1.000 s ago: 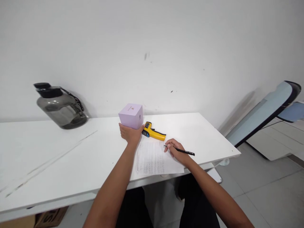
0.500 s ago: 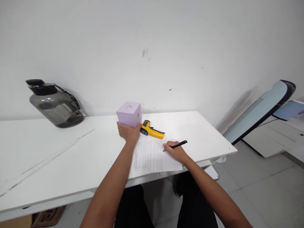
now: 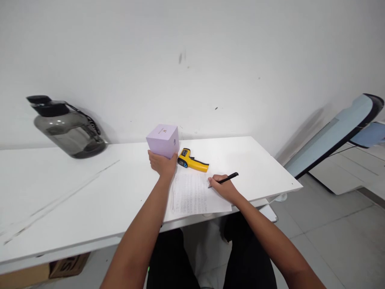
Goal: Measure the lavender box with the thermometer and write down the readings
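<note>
A lilac cube-shaped box point(image 3: 163, 141) stands on the table near the wall. Around its lower near corner wraps my left hand point(image 3: 163, 163), thumb on the right face and fingers at the left. Just right of that thumb lies a yellow and black infrared thermometer point(image 3: 194, 161), its small display facing up. My right hand point(image 3: 221, 187) pinches a black pen point(image 3: 227, 178), tip down on a sheet of paper point(image 3: 221, 204). Dense rows of handwriting, too blurred to read, cover the left part of the sheet.
A large grey translucent bottle point(image 3: 70, 134) with a black lid stands at the left by the wall. The white table point(image 3: 75, 204) ends to the right at a corner point(image 3: 300, 186). A pale blue, black-edged panel point(image 3: 331, 138) leans beyond it. Cardboard point(image 3: 69, 265) lies below the table.
The whole view has shifted slightly, so the table and things sit a little higher. Both hands keep their grips; the pen stays at about the same place on the paper.
</note>
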Demonstrator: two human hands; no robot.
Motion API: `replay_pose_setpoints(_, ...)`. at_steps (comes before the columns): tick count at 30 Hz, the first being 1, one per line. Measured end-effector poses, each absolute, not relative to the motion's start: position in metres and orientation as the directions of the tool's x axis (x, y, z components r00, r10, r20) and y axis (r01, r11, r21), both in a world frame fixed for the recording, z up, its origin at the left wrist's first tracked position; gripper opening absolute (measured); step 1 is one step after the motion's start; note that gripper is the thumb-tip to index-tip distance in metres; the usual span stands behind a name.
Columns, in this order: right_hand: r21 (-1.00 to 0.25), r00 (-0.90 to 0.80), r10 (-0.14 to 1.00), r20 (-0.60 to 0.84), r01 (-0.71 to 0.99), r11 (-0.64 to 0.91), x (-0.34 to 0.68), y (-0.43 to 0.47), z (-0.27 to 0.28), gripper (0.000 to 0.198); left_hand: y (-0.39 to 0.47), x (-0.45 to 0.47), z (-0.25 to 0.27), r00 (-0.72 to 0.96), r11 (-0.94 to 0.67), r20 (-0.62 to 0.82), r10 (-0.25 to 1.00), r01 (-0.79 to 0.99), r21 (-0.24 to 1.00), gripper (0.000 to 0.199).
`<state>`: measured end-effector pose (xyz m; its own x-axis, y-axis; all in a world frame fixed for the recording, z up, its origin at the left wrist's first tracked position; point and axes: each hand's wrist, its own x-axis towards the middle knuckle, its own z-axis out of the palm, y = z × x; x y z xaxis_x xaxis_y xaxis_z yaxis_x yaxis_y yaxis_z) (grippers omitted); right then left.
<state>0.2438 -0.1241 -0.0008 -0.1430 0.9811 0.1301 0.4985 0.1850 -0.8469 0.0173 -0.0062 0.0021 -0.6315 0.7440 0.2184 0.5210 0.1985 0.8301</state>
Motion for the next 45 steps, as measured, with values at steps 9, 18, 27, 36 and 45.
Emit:
replay_pose_setpoints(9,-0.872,-0.15,0.985,0.091,0.465,0.151,0.244,-0.121,-0.002,0.037,-0.003,0.017,-0.002,-0.642,0.19,0.244,0.727,0.53,0.827,0.119)
replay_pose_setpoints(18,-0.889,-0.107,0.989,0.105,0.436,0.141,0.243,-0.123,0.0,0.038,-0.001,0.014,-0.004,-0.633,0.177,0.254,0.731,0.535,0.826,0.118)
replay_pose_setpoints(27,-0.879,-0.119,0.986,0.117,0.449,0.159,0.243,-0.124,-0.003,0.038,0.001,0.015,-0.006,-0.644,0.19,0.264,0.718,0.546,0.816,0.116)
replay_pose_setpoints(36,-0.869,-0.115,0.987,0.109,0.47,0.151,0.244,-0.123,0.0,0.038,0.002,0.014,-0.01,-0.643,0.185,0.279,0.714,0.558,0.809,0.115)
replay_pose_setpoints(45,-0.841,0.101,0.955,0.278,0.506,0.191,0.249,-0.12,0.004,0.043,-0.003,0.014,-0.004,-0.634,0.202,0.255,0.73,0.557,0.805,0.113)
